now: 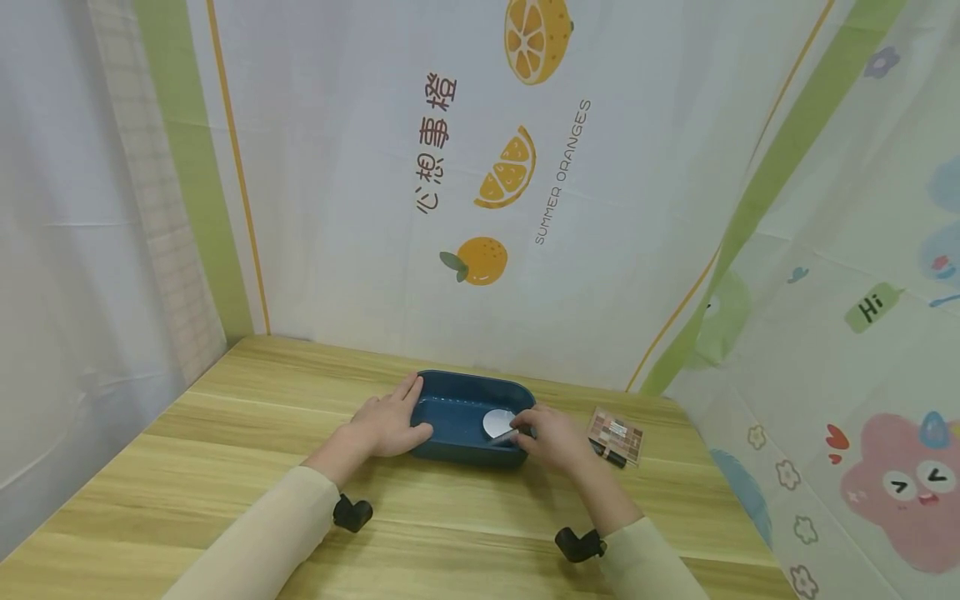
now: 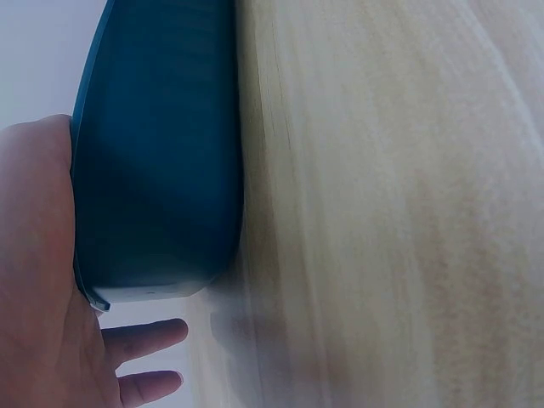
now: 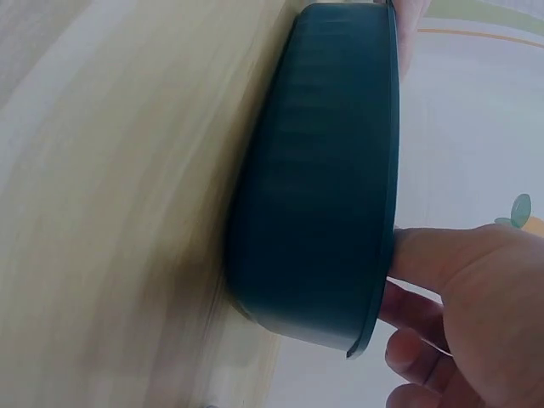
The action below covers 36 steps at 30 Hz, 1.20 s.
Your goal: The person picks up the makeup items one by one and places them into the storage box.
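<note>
A dark blue oblong basin [image 1: 457, 457] stands on the wooden table. My left hand [image 1: 386, 423] rests at its left end, thumb over the near rim and the other fingers reaching along the end; the left wrist view shows two of them straight past the basin's corner. Over the right end, my right hand [image 1: 553, 437] reaches inside, thumb and fingers pinching a thin grey item [image 1: 504, 437]. Right beside that item, within the basin, is a white round disc [image 1: 497, 422]. In the right wrist view the basin wall [image 3: 314, 187] hides what the fingertips hold.
To the right of the basin lies a flat palette [image 1: 618, 432] with brown and pink squares. A small black tube [image 1: 609, 453] lies at its near edge. Printed curtains [image 1: 337, 250] hang behind the table and along both sides.
</note>
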Motion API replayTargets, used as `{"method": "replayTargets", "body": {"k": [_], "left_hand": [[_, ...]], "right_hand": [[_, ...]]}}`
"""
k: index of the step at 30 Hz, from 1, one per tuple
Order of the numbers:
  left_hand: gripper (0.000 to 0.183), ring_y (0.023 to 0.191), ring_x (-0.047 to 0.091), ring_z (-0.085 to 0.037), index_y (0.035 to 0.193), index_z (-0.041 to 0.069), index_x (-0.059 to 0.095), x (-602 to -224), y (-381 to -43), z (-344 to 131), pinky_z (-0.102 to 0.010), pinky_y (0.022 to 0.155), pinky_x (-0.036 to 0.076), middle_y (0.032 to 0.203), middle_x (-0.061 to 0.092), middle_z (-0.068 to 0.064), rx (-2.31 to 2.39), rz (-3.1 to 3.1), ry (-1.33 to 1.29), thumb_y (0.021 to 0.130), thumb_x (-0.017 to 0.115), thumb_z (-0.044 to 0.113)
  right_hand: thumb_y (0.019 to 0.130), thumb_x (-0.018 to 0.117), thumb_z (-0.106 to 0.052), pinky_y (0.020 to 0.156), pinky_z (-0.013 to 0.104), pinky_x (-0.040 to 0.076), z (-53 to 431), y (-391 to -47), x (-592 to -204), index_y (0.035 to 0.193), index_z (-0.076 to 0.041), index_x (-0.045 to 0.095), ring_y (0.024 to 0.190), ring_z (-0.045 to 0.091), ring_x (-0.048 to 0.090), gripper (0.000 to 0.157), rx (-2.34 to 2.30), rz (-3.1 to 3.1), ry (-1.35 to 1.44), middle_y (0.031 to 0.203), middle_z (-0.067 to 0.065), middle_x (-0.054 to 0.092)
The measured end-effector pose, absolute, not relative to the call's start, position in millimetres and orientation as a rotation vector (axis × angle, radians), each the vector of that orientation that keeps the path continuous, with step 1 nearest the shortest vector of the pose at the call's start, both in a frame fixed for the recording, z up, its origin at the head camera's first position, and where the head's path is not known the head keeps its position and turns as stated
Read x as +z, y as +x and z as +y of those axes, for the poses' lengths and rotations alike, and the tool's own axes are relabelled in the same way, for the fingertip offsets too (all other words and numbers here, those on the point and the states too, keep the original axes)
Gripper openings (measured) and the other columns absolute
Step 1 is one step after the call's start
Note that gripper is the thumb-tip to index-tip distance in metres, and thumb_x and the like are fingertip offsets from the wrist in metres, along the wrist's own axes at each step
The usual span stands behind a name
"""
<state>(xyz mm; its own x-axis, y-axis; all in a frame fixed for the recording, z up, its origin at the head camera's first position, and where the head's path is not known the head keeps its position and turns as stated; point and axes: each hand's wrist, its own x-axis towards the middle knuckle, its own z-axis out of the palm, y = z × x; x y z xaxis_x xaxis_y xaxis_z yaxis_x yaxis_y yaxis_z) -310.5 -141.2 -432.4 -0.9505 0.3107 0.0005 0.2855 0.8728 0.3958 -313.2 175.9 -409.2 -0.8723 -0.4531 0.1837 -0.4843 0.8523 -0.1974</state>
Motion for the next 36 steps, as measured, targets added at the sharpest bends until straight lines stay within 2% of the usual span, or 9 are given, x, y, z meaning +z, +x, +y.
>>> {"method": "replayTargets", "body": {"k": [10, 16, 29, 36], "left_hand": [[0.091, 0.157, 0.043, -0.053, 0.176, 0.002, 0.012, -431.8, -309.9, -141.1, -0.072, 0.129, 0.027, 0.186, 0.009, -0.018, 0.623, 2.975, 0.477, 0.106, 0.051, 0.046], [0.092, 0.157, 0.043, -0.054, 0.177, 0.003, 0.012, -433.0, -311.4, -141.4, -0.072, 0.129, 0.027, 0.186, 0.009, -0.017, 0.627, 2.975, 0.476, 0.106, 0.051, 0.046], [0.092, 0.158, 0.041, -0.053, 0.177, 0.004, 0.009, -432.9, -312.2, -141.5, -0.073, 0.130, 0.025, 0.186, 0.006, -0.016, 0.609, 2.966, 0.483, 0.106, 0.049, 0.047], [0.092, 0.160, 0.039, -0.053, 0.177, 0.004, 0.009, -435.7, -314.3, -142.6, -0.073, 0.131, 0.023, 0.187, 0.005, -0.016, 0.605, 2.970, 0.475, 0.106, 0.049, 0.048]], "right_hand": [[0.101, 0.079, -0.026, 0.088, 0.044, 0.060, 176.2, -314.0, -408.1, 0.117, -0.018, 0.083, 0.095, 0.015, 0.069, 0.018, 0.405, -2.931, 0.699, 0.104, -0.002, 0.073], [0.101, 0.079, -0.027, 0.088, 0.044, 0.060, 177.0, -315.1, -408.2, 0.118, -0.018, 0.083, 0.095, 0.015, 0.069, 0.019, 0.404, -2.936, 0.684, 0.104, -0.003, 0.073], [0.100, 0.080, -0.025, 0.095, 0.050, 0.061, 179.5, -315.9, -407.7, 0.121, -0.014, 0.082, 0.107, 0.028, 0.074, 0.023, 0.491, -2.949, 0.666, 0.114, 0.004, 0.077], [0.101, 0.079, -0.029, 0.096, 0.051, 0.062, 182.9, -315.7, -405.8, 0.123, -0.013, 0.080, 0.111, 0.026, 0.074, 0.027, 0.500, -2.949, 0.589, 0.118, 0.004, 0.077]]}}
